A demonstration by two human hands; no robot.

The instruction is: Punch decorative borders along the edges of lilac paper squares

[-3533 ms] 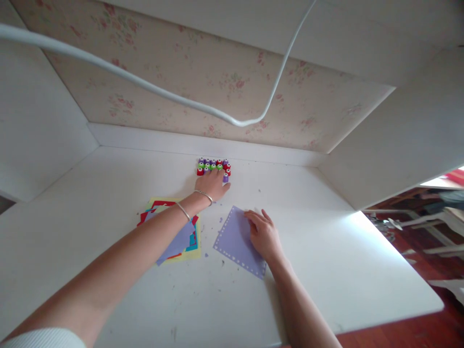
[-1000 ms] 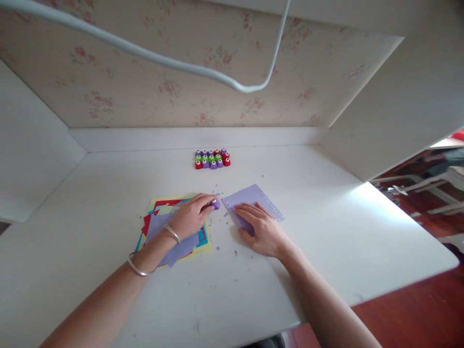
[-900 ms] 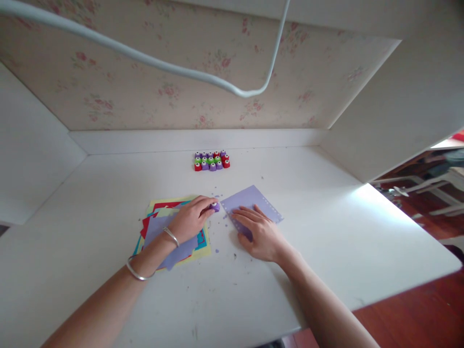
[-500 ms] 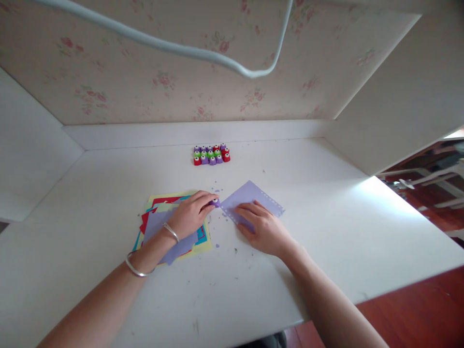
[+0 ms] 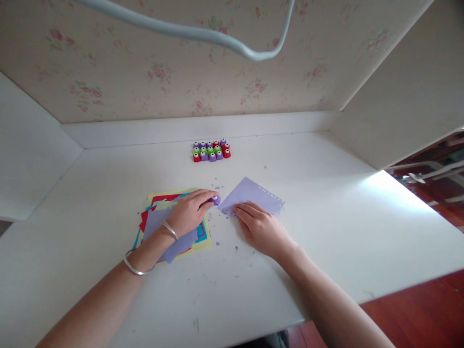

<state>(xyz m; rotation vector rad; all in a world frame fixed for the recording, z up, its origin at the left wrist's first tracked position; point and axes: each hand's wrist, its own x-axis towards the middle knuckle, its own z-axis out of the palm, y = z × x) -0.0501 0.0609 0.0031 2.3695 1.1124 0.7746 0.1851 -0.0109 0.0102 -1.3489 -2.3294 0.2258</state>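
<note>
You held a small punch at a lilac sheet's corner on the white desk (image 5: 337, 208).
Your left hand (image 5: 186, 212), above the stack of coloured paper (image 5: 155, 224), had its fingers closed in a pinch on the purple craft punch (image 5: 216, 200); your right hand (image 5: 266, 232) lay with fingers extended on the loose lilac sheet (image 5: 246, 191), grasping nothing visible. Beyond both stood the red, green and purple punches (image 5: 211, 153) in rows. The held punch was at the sheet's left corner, near tiny lilac paper scraps (image 5: 217, 243).

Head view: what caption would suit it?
Left hand grips a purple punch; right hand rests on purple paper.
</note>
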